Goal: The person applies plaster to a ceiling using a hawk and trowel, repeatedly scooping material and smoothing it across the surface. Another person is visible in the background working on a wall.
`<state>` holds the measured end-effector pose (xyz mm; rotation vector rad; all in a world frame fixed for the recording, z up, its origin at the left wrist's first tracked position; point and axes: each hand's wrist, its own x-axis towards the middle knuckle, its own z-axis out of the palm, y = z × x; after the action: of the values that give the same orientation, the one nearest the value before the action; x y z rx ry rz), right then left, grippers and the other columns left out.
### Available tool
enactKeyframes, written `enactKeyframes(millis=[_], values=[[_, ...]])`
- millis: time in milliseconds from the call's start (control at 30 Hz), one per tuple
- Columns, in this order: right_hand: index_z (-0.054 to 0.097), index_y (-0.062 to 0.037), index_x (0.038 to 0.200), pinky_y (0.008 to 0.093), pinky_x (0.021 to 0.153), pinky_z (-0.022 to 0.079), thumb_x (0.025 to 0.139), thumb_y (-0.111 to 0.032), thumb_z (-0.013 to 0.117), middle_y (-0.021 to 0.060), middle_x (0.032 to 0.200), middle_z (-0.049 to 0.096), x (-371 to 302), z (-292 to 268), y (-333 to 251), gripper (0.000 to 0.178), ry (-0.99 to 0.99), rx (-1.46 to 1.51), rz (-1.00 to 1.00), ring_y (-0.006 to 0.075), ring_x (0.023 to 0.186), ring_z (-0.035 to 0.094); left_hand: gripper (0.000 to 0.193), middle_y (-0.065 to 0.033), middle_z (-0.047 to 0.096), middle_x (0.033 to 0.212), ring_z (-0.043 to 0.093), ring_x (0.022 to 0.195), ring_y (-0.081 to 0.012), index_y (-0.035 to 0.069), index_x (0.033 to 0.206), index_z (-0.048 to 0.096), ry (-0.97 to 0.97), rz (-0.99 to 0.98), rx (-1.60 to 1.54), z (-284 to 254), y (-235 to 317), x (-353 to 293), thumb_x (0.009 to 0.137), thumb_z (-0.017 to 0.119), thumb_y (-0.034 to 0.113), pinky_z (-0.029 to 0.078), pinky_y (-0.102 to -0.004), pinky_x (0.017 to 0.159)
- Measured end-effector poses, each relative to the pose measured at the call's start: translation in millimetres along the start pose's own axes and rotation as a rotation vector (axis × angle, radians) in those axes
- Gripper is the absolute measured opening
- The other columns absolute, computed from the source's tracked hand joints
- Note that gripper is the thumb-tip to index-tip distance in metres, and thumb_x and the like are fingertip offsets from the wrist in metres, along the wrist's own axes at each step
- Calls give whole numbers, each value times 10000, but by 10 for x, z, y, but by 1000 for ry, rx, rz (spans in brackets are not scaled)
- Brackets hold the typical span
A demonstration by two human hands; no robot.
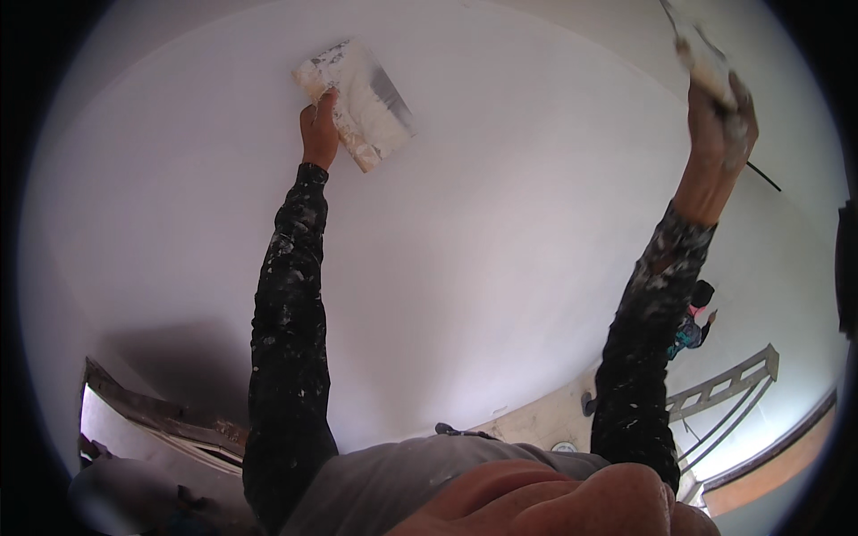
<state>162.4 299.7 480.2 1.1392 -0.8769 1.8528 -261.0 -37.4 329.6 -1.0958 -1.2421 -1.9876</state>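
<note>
Metal plate (391, 93) up at 11 o'clock, loaded with white paste (362, 105), and the left hand's (320, 134) fingers are pinching its 8 o'clock edge! Out at 2 o'clock, the right hand (722, 129) has fingers wrapped round a blurred scraper (704, 67). Good form here, I'd judge: plate steady, paste centred, 1 even pressure along the blade over that pale surface (483, 214).

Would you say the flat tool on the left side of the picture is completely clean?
No, the flat tool in the left grip has a white coating across its face.
</note>
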Motion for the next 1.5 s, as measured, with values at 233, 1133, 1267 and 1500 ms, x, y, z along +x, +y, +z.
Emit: enactKeyframes(millis=[233,1133,1267,1500], values=[[482,21,1249,490,1144,345,747,76,594,166,1257,541,357,-1036,1602,517,190,248,6,328,1244,491,413,-201,637,1059,569,991,-288,-72,1083,627,95,21,57,160,184,-110,970,535,315,429,-367,918],[248,163,1385,512,1187,250,818,5,570,329,1460,323,-282,-166,-476,671,-79,-236,-260,442,1336,387,512,-82,586,1179,560,1079,-187,-28,1259,538,163,-163,-422,118,62,-28,964,515,391,428,-307,962],[589,0,965,361,970,495,734,12,688,117,1016,629,51,-1204,789,252,146,62,-124,228,1016,615,519,-84,583,1186,556,1091,-188,-32,1263,530,159,-158,-372,78,86,-71,960,527,388,428,-312,970],[416,-2,1322,568,1142,312,825,-9,567,183,1350,477,734,-1000,2796,519,182,207,94,368,1300,429,531,-86,572,1185,543,1083,-184,-38,1269,516,189,-221,-345,59,66,-35,955,545,389,437,-311,952]])
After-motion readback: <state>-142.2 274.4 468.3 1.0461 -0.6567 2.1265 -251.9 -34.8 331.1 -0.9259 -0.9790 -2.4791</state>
